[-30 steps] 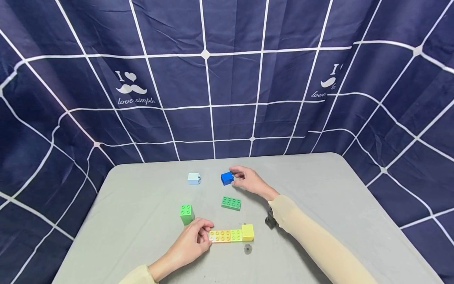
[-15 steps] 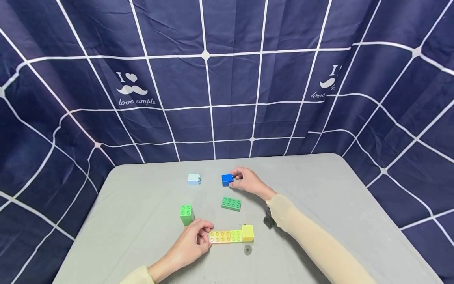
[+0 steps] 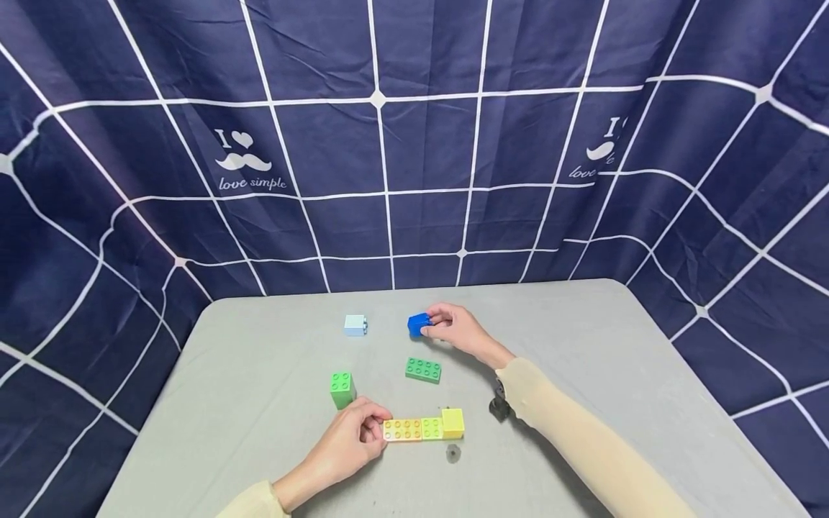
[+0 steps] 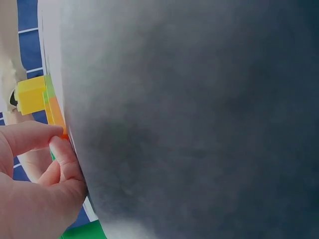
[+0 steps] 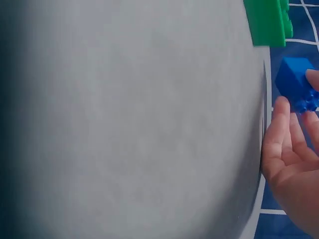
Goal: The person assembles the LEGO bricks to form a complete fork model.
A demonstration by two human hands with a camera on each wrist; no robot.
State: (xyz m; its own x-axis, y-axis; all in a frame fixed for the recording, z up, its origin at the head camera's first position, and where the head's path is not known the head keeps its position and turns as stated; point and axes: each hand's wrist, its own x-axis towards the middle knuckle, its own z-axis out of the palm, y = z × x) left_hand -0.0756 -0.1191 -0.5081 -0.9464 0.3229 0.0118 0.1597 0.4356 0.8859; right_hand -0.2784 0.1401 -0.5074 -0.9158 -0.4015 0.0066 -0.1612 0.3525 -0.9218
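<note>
My left hand (image 3: 346,442) pinches the left end of an orange building brick (image 3: 403,430) lying on the table. That brick sits end to end with a lime brick (image 3: 432,429), and a yellow brick (image 3: 453,424) stands on the lime one's right end. In the left wrist view, thumb and fingertip meet at the orange brick (image 4: 57,118). Farther back, my right hand (image 3: 461,332) holds a blue brick (image 3: 417,324) between thumb and fingers. Its studs face the palm in the right wrist view, where the blue brick (image 5: 293,77) looks tilted.
A flat green brick (image 3: 423,370) lies between the two hands. Close to my left hand stands a tall bright green brick (image 3: 342,391). A light blue brick (image 3: 355,325) lies on its side at the back of the grey table (image 3: 259,403). Dark curtains (image 3: 427,158) surround the table.
My right hand has closed its fingers on the blue brick, which has turned a little and shifted slightly right. The left hand and the row of bricks stay in place.
</note>
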